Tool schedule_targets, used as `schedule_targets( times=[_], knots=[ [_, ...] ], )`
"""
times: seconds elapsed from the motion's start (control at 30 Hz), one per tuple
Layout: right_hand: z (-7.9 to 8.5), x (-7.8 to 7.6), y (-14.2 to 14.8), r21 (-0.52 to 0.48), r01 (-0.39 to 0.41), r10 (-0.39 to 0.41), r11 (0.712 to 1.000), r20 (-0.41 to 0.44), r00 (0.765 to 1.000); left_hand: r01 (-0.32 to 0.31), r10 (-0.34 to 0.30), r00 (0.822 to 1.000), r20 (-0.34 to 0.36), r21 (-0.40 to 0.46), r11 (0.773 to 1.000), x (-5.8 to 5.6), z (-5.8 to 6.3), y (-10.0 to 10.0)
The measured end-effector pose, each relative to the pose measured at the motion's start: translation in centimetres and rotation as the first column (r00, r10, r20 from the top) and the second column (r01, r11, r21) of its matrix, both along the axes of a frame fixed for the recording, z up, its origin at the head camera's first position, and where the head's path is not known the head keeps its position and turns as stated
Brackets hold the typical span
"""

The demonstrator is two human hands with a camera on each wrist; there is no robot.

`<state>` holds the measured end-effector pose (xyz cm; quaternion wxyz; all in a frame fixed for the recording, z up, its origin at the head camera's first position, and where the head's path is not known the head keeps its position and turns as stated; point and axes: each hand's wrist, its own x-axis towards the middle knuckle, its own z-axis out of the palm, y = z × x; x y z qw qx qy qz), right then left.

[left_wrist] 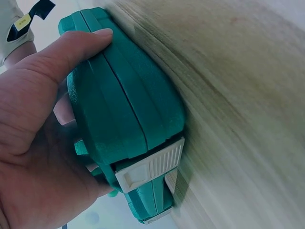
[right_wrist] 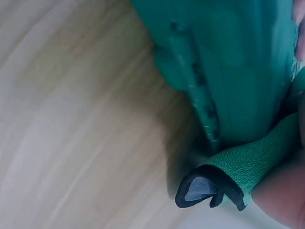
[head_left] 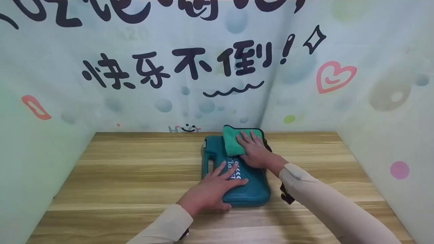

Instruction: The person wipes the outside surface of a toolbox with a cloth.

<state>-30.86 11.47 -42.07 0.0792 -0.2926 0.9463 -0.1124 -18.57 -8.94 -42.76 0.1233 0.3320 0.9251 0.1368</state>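
Observation:
A teal hard plastic carrying case (head_left: 252, 191) lies flat on the wooden table, with pale lettering on its lid and a handle on its left side. My left hand (head_left: 206, 189) rests on the lower left of the lid, fingers spread; in the left wrist view its thumb lies along the case's side (left_wrist: 128, 105), near a pale latch (left_wrist: 150, 164). With fairly straight fingers, my right hand (head_left: 254, 150) presses a green cloth (head_left: 232, 142) with black edging onto the far end of the lid. In the right wrist view the cloth (right_wrist: 252, 160) hangs over the case's hinged edge.
The wooden table (head_left: 135, 176) extends around the case. Behind it stands a pale printed backdrop (head_left: 142, 108) with dark characters, and similar panels rise at both sides. A dark wrist device (head_left: 286, 195) hangs under the right sleeve.

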Motion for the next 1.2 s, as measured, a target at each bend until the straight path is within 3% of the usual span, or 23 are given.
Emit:
schedule_targets(
  times=[0.4,0.63,0.97,1.2],
  knots=[
    [0.8,-0.9,-4.2,0.065,-0.107,0.098,0.992,0.125,0.987,0.023,-0.023,1.0,0.007,-0.006,1.0,0.1,-0.2,-0.1],
    [0.8,-1.4,-6.4,0.067,-0.133,0.124,0.989,0.124,0.984,0.044,-0.044,0.999,-0.016,-0.011,0.999,0.0,-0.1,-0.2],
    [0.5,-1.2,-7.3,0.097,-0.162,0.147,0.982,0.142,0.979,0.051,-0.051,0.999,0.006,0.018,0.999,-0.1,-0.2,-0.4],
    [0.4,-0.9,-6.9,0.049,-0.239,0.233,0.97,0.114,0.966,0.031,-0.031,1.0,-0.007,0.022,0.999,-0.1,-0.4,-0.5]
  ],
)
